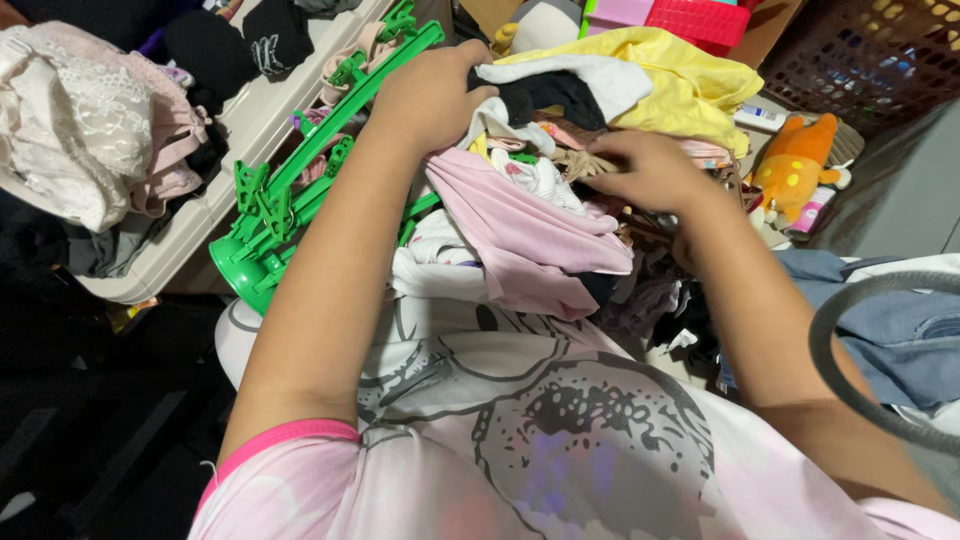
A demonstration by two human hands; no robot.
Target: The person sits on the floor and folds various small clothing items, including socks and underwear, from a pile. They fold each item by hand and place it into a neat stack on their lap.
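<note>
A heap of mixed clothes (540, 210) lies in front of me, with a pink garment (520, 235), a yellow one (680, 80) and white and black pieces (560, 85) on top. My left hand (430, 95) rests on the upper left of the heap, fingers curled into the white and black cloth. My right hand (645, 170) lies on the heap's right side, pinching a small beige patterned piece (580, 160). A green plastic clip hanger (300, 180) lies under my left forearm, beside the heap.
A beige bin lid (240, 120) at the left carries lace and pink underwear (90, 120) and dark clothes. An orange plush toy (795, 165) sits at the right, a brown basket (870, 60) behind it. Blue denim (900, 330) and a grey hose (840, 380) lie lower right.
</note>
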